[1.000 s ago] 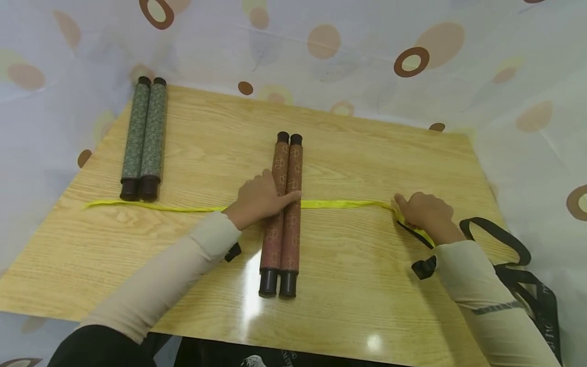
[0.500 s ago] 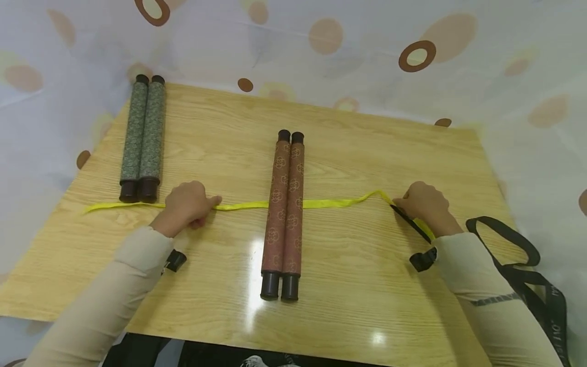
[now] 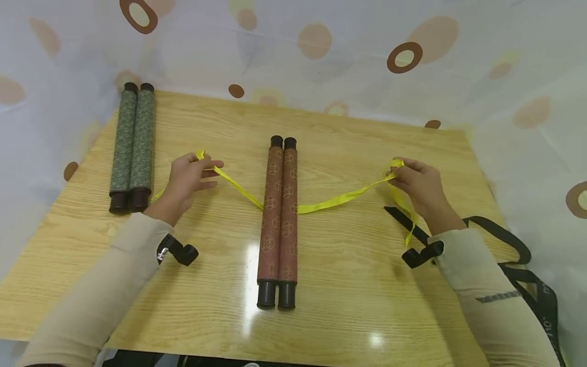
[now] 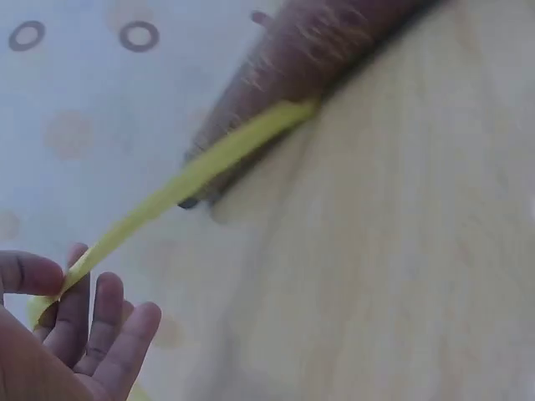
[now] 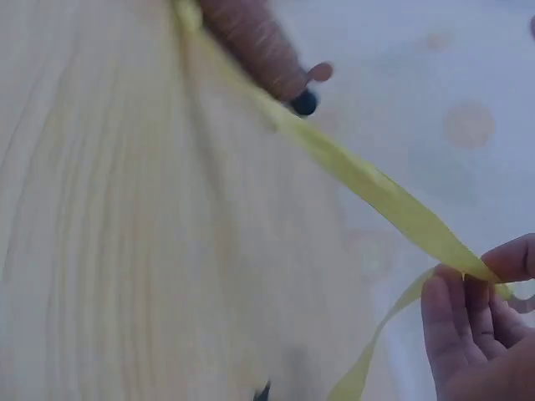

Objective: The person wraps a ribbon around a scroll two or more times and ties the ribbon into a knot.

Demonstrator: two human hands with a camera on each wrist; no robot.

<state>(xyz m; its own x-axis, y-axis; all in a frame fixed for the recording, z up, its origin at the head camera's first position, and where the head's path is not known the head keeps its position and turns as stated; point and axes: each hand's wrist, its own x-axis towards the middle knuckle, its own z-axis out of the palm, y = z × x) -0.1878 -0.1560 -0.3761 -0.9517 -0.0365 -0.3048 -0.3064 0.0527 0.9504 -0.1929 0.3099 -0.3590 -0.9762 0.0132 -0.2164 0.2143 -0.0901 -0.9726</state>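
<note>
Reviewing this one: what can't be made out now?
Head view: the middle of the yellow ribbon, hidden by the red rolls.
Head view: the ribbon's left end, its stretch partly covered by the left hand.
Head view: lettering on the black strap, too small.
Left wrist view: the rolls' fine pattern, blurred.
Right wrist view: part of the right hand, cut by the right edge.

The 2 arms of the person reach forward, well apart, the left forearm (image 3: 98, 290) from the lower left and the right forearm (image 3: 481, 300) from the lower right, each sleeved in beige to the wrist. Left hand (image 3: 183, 181): raised, thumb tip brought against the fingers in a pinch, the outer 2 fingers extended. Right hand (image 3: 422, 188): raised at a similar level, thumb likewise pinched against the fingers, which lie side by side.
</note>
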